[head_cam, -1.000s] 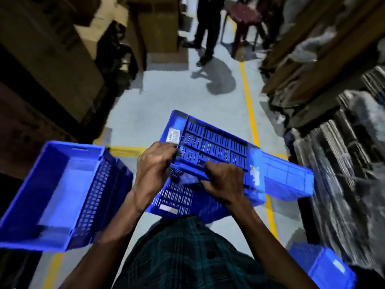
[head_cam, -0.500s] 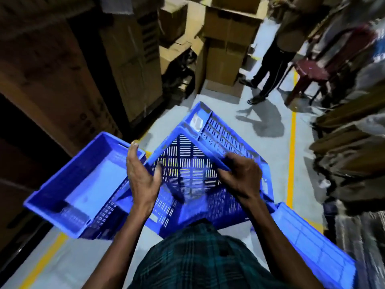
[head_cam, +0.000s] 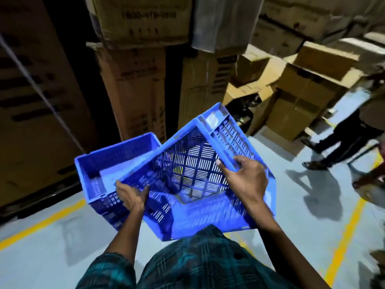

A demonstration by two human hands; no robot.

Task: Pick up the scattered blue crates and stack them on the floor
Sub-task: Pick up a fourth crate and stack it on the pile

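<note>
I hold a blue slotted crate [head_cam: 193, 172] tilted, its open side facing me, in front of my chest. My right hand [head_cam: 244, 180] grips its right rim. My left hand [head_cam: 132, 196] grips its lower left edge. A second blue crate [head_cam: 104, 165] stands upright on the floor just left of and behind the held one, open side up, and the held crate overlaps its right side.
Tall cardboard boxes [head_cam: 133, 90] are stacked close behind the crates. More boxes [head_cam: 302, 97] are piled at the right. A person's legs [head_cam: 337, 140] stand on the grey floor at the right. Yellow floor lines [head_cam: 343, 243] run on both sides.
I have turned left, so the boxes now fill the view. The held crate has swung toward the standing crate, and my left hand now grips its lower edge.
</note>
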